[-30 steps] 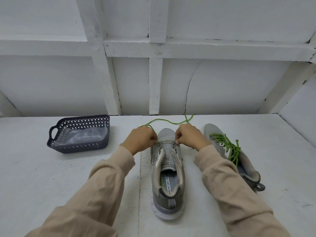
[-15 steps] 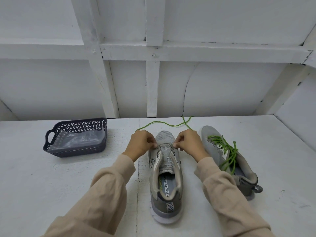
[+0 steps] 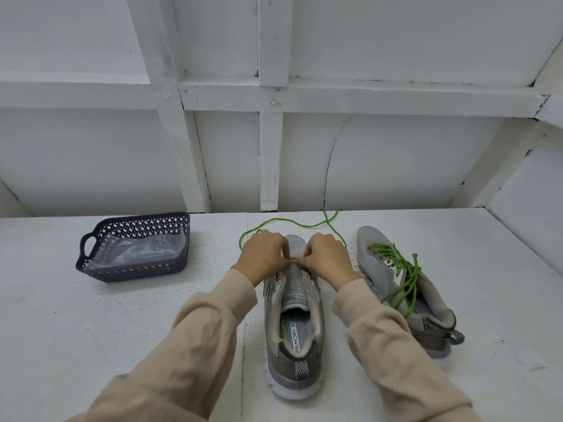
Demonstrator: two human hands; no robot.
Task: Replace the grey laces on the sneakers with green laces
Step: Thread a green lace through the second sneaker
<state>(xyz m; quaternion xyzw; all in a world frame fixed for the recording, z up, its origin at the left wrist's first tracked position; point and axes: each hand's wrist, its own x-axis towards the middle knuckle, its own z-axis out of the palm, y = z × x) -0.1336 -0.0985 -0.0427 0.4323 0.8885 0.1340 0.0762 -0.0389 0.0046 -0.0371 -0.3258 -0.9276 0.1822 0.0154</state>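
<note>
A grey sneaker (image 3: 294, 327) stands in front of me, heel toward me, with no lace showing over its tongue. A green lace (image 3: 286, 221) loops on the table beyond its toe, both ends running under my hands. My left hand (image 3: 262, 258) and my right hand (image 3: 327, 258) meet over the lowest eyelets near the toe, fingers curled and pinching there; the exact grip on the lace is hidden. A second grey sneaker (image 3: 380, 269) to the right carries a green lace (image 3: 402, 277) threaded loosely.
A dark perforated basket (image 3: 91, 251) with clear plastic inside sits at the left of the white table (image 3: 91, 330). A white panelled wall rises right behind the table's far edge. Another wall closes in at the right.
Both hands have drawn closer together over the front of the sneaker. The lace loop beyond the toe has shifted slightly. The view has tilted a little.
</note>
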